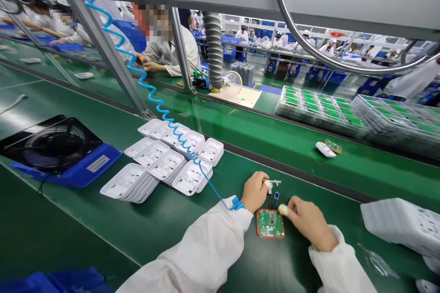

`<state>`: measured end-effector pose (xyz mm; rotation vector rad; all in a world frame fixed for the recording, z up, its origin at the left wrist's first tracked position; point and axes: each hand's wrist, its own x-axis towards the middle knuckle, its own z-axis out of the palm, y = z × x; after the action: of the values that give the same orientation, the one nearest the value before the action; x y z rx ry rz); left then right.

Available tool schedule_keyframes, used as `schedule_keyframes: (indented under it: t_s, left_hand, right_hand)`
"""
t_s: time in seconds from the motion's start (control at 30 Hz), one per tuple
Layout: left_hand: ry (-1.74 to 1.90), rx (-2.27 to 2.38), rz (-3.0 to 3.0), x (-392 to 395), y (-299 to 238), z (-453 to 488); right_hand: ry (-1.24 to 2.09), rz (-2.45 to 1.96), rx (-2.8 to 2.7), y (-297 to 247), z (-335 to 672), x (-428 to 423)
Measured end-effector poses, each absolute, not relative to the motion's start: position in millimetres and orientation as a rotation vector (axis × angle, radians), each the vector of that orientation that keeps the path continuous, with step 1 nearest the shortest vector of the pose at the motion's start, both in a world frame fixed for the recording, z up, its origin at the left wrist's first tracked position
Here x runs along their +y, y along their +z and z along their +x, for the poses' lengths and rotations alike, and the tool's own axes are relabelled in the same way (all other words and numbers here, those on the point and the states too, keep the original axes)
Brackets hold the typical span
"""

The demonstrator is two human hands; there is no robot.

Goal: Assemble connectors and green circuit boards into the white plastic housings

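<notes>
A green circuit board [271, 223] with an orange-red edge lies flat on the green bench. Just beyond its far left corner is my left hand [256, 192], its fingers pinched at a small white part [271, 185] with a yellow tip. Thin dark leads run between that part and the board. Beside them rests a small blue piece [277, 196]. My right hand [307, 220] is curled at the board's far right corner, with a pale finger cot on the thumb; anything in its pinch is too small to see. A blue coiled cord [161, 107] ends at my left wrist.
Stacked white plastic housings [165, 163] stand left of my arm, near a black fan [58, 139]. More white housings [400, 224] lean at right. Across the green belt [275, 146], which carries a white housing [325, 149], are trays of boards [318, 105] and a seated co-worker [184, 46].
</notes>
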<state>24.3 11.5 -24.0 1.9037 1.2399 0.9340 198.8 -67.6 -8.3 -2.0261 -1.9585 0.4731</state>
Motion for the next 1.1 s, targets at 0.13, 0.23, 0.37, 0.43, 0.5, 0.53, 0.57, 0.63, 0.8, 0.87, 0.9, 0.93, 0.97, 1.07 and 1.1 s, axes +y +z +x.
schedule_keyframes:
  t_s: [0.13, 0.23, 0.37, 0.43, 0.5, 0.53, 0.57, 0.63, 0.8, 0.87, 0.9, 0.93, 0.97, 1.07, 1.1]
  left_hand:
    - [0.894, 1.278, 1.958, 7, -21, 23]
    - [0.852, 1.320, 2.120, -5, -12, 21]
    - [0.699, 1.328, 2.459, -28, 2, 24]
    - [0.620, 1.330, 2.563, -37, 5, 27]
    - [0.562, 1.356, 2.608, -41, 5, 30]
    - [0.539, 1.368, 2.618, -41, 4, 32]
    - [0.522, 1.372, 2.625, -41, 2, 32]
    - [0.508, 1.343, 2.630, -41, 0, 33]
    - [0.600, 1.204, 2.464, -39, -3, 30]
    - [0.661, 1.186, 2.295, -37, -4, 30]
    - [0.701, 1.180, 2.205, -34, -5, 30]
    - [0.748, 1.173, 2.118, -32, -7, 29]
    - [0.799, 1.163, 2.037, -29, -8, 29]
    - [0.895, 1.114, 1.875, -21, -12, 29]
    - [0.905, 1.101, 1.850, -20, -12, 28]
  right_hand:
    - [0.195, -1.802, -1.955, -13, 202, -52]
    - [0.128, -1.651, -2.083, -20, 197, -37]
    - [0.104, -1.675, -2.109, -26, 186, -36]
    - [0.127, -1.681, -2.055, -26, 183, -40]
    - [0.174, -1.651, -1.980, -26, 181, -42]
    - [0.201, -1.624, -1.945, -26, 179, -43]
    - [0.228, -1.590, -1.917, -26, 178, -43]
    - [0.281, -1.522, -1.885, -24, 175, -42]
    - [0.402, -1.485, -1.703, -17, 179, -44]
    - [0.470, -1.482, -1.618, -15, 185, -47]
    - [0.496, -1.485, -1.605, -15, 188, -48]
    - [0.508, -1.493, -1.620, -15, 189, -50]
    - [0.500, -1.499, -1.660, -15, 191, -51]
    - [0.399, -1.464, -1.842, -13, 189, -54]
    - [0.367, -1.445, -1.890, -12, 187, -54]
